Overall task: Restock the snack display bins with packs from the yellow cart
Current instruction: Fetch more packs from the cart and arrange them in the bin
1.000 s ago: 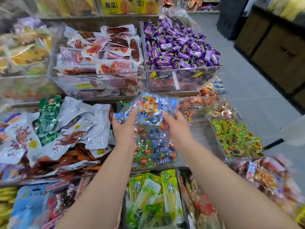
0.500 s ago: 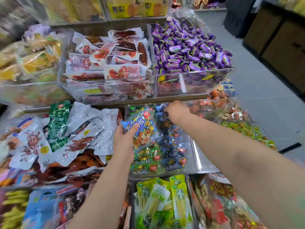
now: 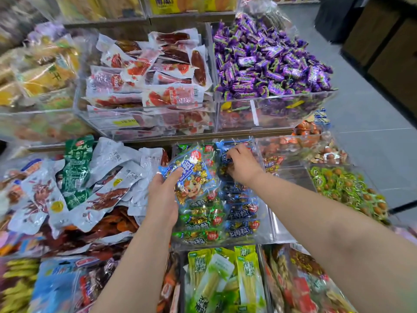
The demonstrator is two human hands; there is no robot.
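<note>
At centre frame the left hand (image 3: pixel 163 199) grips a blue snack pack (image 3: pixel 191 177), long axis running up-frame, over the clear bin (image 3: pixel 274 224), while the right hand (image 3: pixel 242 164), nearer the blue row (image 3: pixel 241 211) just right, curls into those packs, its grip unclear.

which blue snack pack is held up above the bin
The cartoon-faced pack gripped by the left hand; the other blue packs lie in rows in the clear bin, one under the right hand.
</note>
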